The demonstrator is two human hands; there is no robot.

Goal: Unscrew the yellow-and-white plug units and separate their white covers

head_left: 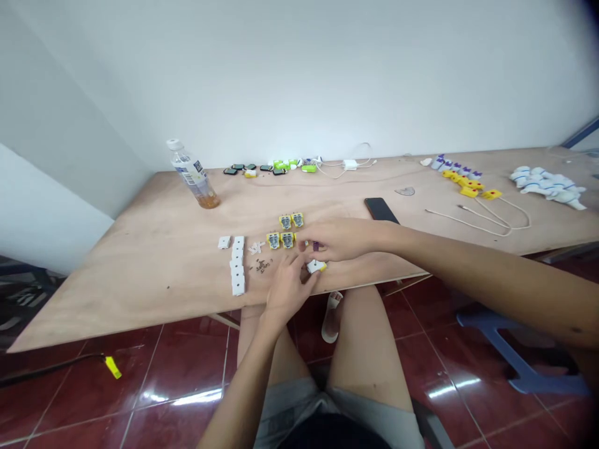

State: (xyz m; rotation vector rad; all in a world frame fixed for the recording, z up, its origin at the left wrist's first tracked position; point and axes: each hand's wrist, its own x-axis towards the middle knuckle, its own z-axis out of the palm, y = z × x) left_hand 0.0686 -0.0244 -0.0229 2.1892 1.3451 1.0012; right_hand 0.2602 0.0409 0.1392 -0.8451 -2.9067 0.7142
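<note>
My left hand [289,285] rests at the table's front edge, its thumb and fingers closed around a small white and yellow plastic piece [317,266]. Just above it my right hand [333,239] reaches in from the right with curled fingers; what sits in its fingertips is too small to make out. A dark purple bit [316,246] shows by its fingers. Left of the right hand stand several yellow casings with grey insides [287,240]. Small dark screws [263,266] and thin white strips [256,247] lie loose beside my left hand.
A column of white covers [238,267] lies left of the screws. A drink bottle [194,174] stands at the back left. Behind my right forearm is a phone [380,209]. Cables [503,224], yellow pieces [465,181] and white bundles [545,185] lie to the right.
</note>
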